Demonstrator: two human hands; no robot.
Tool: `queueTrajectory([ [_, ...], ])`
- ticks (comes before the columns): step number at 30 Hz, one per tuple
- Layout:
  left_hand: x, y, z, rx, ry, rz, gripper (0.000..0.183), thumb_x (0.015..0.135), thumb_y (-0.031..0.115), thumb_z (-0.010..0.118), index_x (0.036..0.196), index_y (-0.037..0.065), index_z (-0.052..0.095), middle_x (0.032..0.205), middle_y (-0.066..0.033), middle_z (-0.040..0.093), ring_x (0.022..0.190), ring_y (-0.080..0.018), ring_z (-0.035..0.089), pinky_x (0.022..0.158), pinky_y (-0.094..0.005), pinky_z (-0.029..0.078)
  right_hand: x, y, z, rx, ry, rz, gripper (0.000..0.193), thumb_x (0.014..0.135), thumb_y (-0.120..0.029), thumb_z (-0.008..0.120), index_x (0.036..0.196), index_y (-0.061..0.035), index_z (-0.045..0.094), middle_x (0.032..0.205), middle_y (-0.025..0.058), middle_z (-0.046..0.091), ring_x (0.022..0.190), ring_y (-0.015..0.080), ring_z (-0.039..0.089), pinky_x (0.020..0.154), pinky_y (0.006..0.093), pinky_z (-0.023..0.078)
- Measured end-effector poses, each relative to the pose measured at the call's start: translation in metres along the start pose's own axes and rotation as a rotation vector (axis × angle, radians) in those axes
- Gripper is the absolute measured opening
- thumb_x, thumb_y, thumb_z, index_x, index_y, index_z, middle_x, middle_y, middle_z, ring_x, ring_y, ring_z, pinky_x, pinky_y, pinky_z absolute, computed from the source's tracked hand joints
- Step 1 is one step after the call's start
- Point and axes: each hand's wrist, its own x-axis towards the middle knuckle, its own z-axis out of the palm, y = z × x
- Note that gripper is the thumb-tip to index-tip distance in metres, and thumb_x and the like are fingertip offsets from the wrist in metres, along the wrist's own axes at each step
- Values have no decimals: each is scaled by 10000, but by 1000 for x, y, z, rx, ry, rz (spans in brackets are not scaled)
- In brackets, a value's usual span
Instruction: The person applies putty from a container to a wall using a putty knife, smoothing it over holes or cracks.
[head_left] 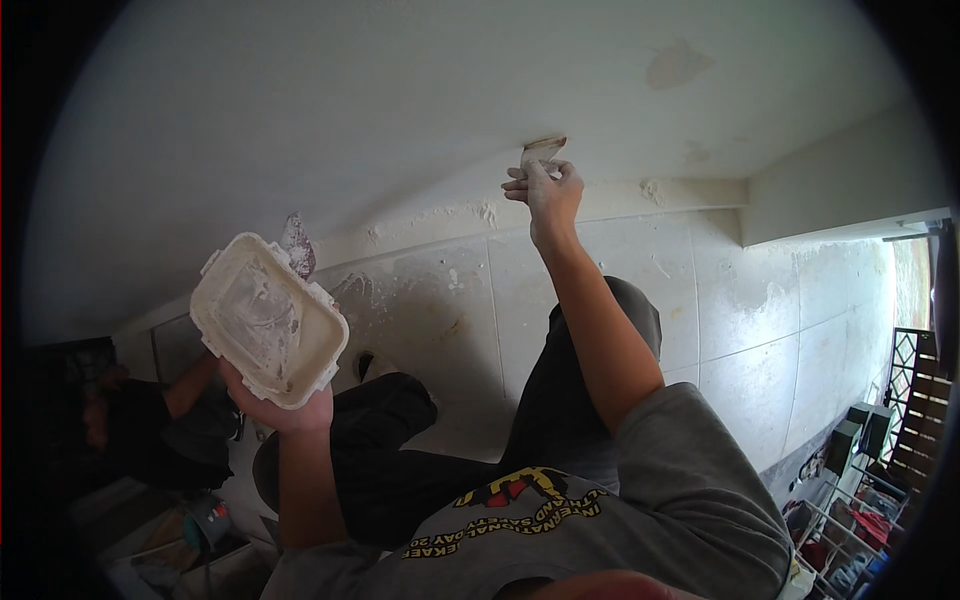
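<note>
The putty knife (543,151), a flat blade caked with pale filler, lies pressed against the smooth white ceiling (400,90), just above the rough, lumpy seam where it meets the tiled wall (740,310). The right hand (546,192), dusted white, has its fingers curled tight round the knife's handle. The left hand (285,405) cups from below a rectangular plastic tub (268,318), crusted and smeared inside, its fingers wrapped under the base.
</note>
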Motion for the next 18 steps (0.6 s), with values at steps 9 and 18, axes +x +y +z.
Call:
queueTrajectory([
  [9,-1,1,5,-40,56,-3,635,1021,520,284,1499,107,357,1456,-80,461,1315,-281,493,1108,-472,403,-12,-2,-31,145,-18,199,232,894,8,520,1074,139,456,957,284,669,748,291,711,658,312,625],
  [18,0,-6,31,-154,93,-93,660,979,527,426,1499,123,380,1427,-139,486,1250,-414,500,1040,-554,388,9,-7,-35,43,-12,170,273,883,13,516,1098,164,443,938,301,660,720,324,716,665,347,640],
])
